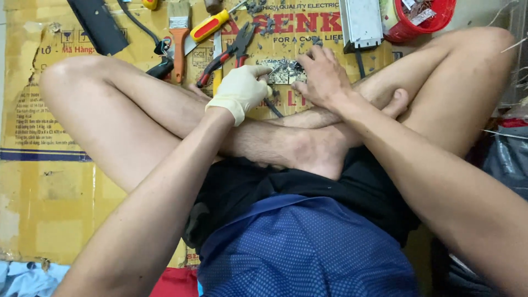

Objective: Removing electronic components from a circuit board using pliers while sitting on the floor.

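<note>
I sit cross-legged on flattened cardboard [49, 181]. A small circuit board [283, 71], grey with solder debris, lies in front of my shins. My left hand [241, 91] wears a pale latex glove and its fingers are closed near the board's left edge, apparently around a thin dark tool that runs under the hand. My bare right hand [322, 74] rests on the board's right side, fingers pressing down on it.
Red-handled pliers [228, 55], a paintbrush [179, 38], a red-and-yellow-handled tool [209, 26], a black flat part [99, 25], a grey metal box [361, 23] and a red tub [421, 19] lie beyond the board. Bags and wires crowd the right edge.
</note>
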